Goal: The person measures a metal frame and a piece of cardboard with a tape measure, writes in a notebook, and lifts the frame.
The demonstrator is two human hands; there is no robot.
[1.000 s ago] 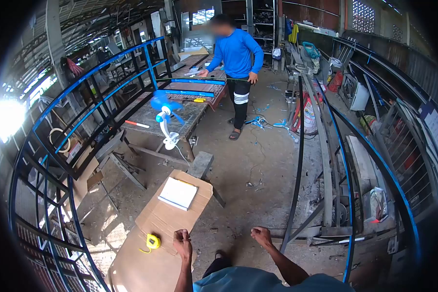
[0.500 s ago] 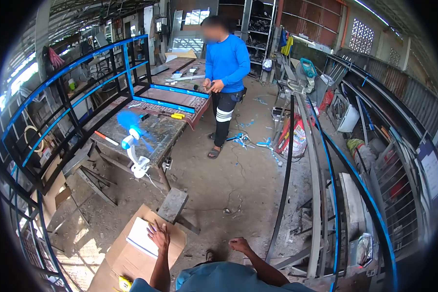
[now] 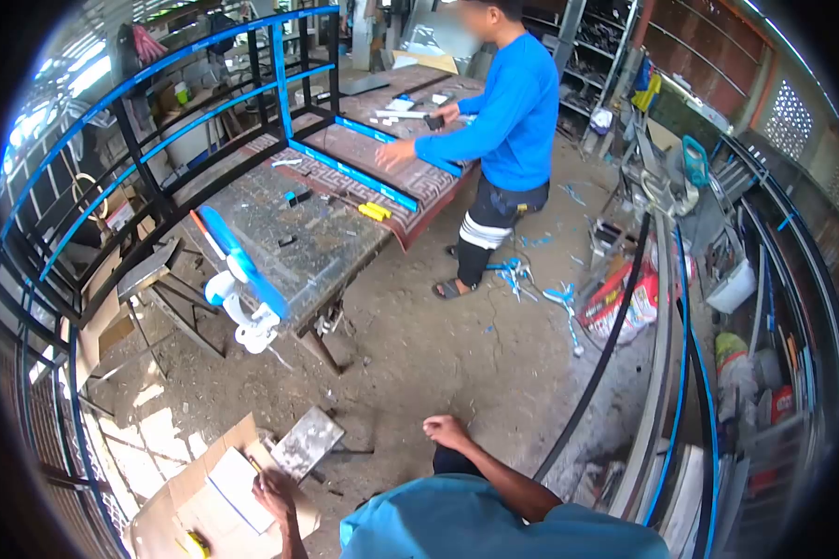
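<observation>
My left hand [image 3: 276, 496] is at the right edge of a white pad of paper [image 3: 236, 484], its fingers drawn together around a thin yellow stick that looks like a pencil [image 3: 254, 464]. Under the pad lies a flat sheet of brown cardboard [image 3: 163, 524], with a yellow tape measure [image 3: 196, 544] at its lower part. My right hand [image 3: 447, 431] hangs in front of my body over the floor, fingers curled in; whether it holds anything is hidden.
A worktable [image 3: 345, 256] carries a blue-and-black metal frame [image 3: 280, 84], a blue-bladed fan [image 3: 242, 298] and yellow-handled tool [image 3: 375, 211]. A co-worker in a blue shirt [image 3: 522, 112] stands beside it. A small bench [image 3: 308, 443] adjoins the cardboard; long metal bars [image 3: 611, 359] lie right.
My left hand goes from spread over the pad to fingers gathered at its right edge. The view shifts. The co-worker's hands move apart, one reaching over the blue bars.
</observation>
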